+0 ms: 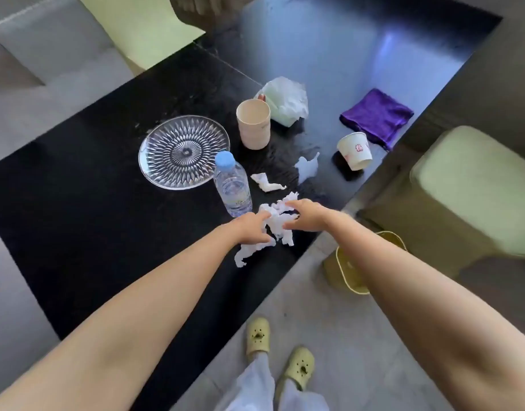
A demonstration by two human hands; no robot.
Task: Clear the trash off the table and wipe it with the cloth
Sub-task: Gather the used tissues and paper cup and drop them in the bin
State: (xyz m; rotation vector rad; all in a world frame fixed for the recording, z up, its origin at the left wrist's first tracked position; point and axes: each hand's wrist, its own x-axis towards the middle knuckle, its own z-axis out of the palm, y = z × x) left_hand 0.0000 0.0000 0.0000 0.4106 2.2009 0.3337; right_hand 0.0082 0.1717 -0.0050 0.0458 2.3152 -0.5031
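Both hands close on the crumpled white tissue wad at frame centre on the black counter: left hand and right hand flank it, fingers half-curled around its edges.

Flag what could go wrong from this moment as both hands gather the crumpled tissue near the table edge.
1. The water bottle stands upright right beside the left hand; a sideways sweep could tip it.
2. The crumpled tissue trails a loose tail toward the table edge, so a piece might drop beside the yellow bin.
3. Two smaller tissue scraps lie apart and could be missed before wiping with the purple cloth.
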